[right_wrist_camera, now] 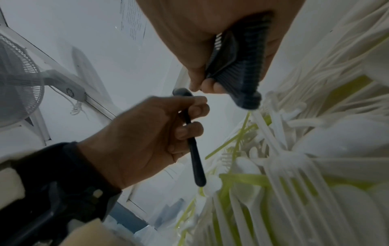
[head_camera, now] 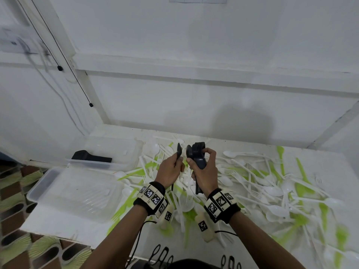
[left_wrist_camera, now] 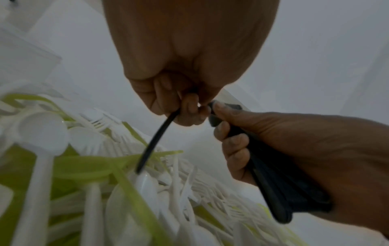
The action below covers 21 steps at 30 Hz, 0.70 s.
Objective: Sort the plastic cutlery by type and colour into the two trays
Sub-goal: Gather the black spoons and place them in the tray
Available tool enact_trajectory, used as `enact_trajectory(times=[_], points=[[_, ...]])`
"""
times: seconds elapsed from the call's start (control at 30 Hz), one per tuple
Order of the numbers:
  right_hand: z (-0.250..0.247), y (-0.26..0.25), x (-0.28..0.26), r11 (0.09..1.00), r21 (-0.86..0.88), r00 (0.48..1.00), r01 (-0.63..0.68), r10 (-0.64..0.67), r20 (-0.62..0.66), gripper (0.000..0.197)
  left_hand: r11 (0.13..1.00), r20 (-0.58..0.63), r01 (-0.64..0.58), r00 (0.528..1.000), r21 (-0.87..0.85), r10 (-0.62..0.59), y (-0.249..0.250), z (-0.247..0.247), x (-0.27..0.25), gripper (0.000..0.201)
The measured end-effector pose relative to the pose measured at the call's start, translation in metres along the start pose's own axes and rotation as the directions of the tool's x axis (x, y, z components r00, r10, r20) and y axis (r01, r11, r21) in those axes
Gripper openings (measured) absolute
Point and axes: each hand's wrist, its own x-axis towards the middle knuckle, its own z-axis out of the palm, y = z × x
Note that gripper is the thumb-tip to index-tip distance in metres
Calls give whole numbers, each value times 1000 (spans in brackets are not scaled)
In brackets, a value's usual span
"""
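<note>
Between my two hands, raised above the cutlery pile (head_camera: 262, 183), sits the gap that the next move must close. My left hand (head_camera: 170, 169) holds a single black spoon (head_camera: 179, 150), fingers (right_wrist_camera: 189, 131) curled round its handle, bowl up and away from me, handle running down past the wrist. My right hand (head_camera: 205, 169) grips a nested stack of black spoons (head_camera: 196, 154), fingers (left_wrist_camera: 233, 144) wrapped round the handles, long axis nearly parallel to the single spoon. Single spoon lies just left of the stack, close but apart. Judgement: the left hand feeds the spoon rightward onto the stack, bowl to bowl. Room above the desk (head_camera: 58, 226) is open. Both clear trays (head_camera: 64, 193) lie well to the left of my left hand; the far tray (head_camera: 134, 150) holds black pieces (head_camera: 91, 156).
</note>
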Motion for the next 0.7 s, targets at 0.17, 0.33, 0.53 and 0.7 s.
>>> enact_trajectory(times=[0.17,0.33,0.53,0.7], points=[[2,14,-4,995,-94,1000,18,-19,-13,46,918,121,229,972,-323,-200,20,6,-4,42],[3,18,-5,994,-109,1000,-2,-2,-31,38,957,66,106,994,-270,-91,18,6,-9,29],[-4,4,-5,999,10,999,-48,48,-26,41,993,-109,-42,994,-107,30,-3,3,-2,24],[-5,1,0,998,34,994,-59,62,-86,44,953,-77,-36,997,-299,14,6,-2,-2,13]])
